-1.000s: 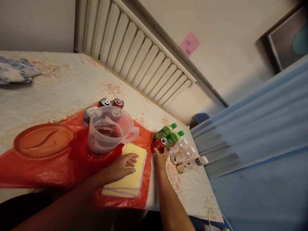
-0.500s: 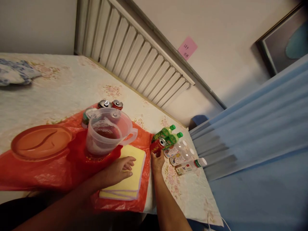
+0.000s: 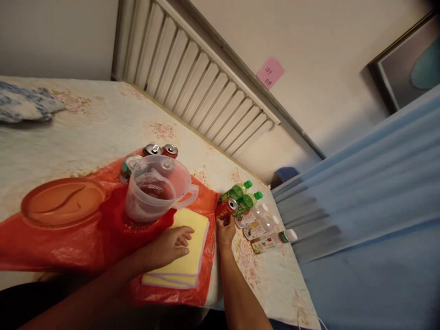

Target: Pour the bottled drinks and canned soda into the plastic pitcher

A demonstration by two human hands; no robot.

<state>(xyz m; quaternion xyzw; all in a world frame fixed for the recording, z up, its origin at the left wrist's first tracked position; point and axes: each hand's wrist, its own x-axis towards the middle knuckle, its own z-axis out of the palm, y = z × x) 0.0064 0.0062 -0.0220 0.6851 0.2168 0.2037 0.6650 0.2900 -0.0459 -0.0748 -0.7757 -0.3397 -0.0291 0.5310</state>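
Note:
My right hand (image 3: pixel 226 233) is wrapped around the lower part of a red drink can (image 3: pixel 225 210), which stands at the right edge of the red plastic sheet. Over a folded yellow cloth (image 3: pixel 189 270) hovers my left hand (image 3: pixel 172 245), fingers loosely curled apart and nothing in them. Beyond that hand a clear plastic measuring jug (image 3: pixel 147 206) holds some dark, foamy liquid, its handle pointing right. The jug stands on a dark red scalloped mat (image 3: pixel 112 213). Close behind the red can are two green-capped bottles (image 3: pixel 243 201).
An orange-brown round lid or tray (image 3: pixel 65 201) lies left on the red sheet (image 3: pixel 75 247). Several cans (image 3: pixel 170 150) stand behind the jug. White-capped bottles (image 3: pixel 271 242) line the right side. A radiator (image 3: pixel 199 82) and blue curtain (image 3: pixel 360 220) border the flowered table (image 3: pixel 113 119).
The camera view has shifted slightly, so everything sits a little further right. Both hands keep nearly the same pose, the right one still around the red can.

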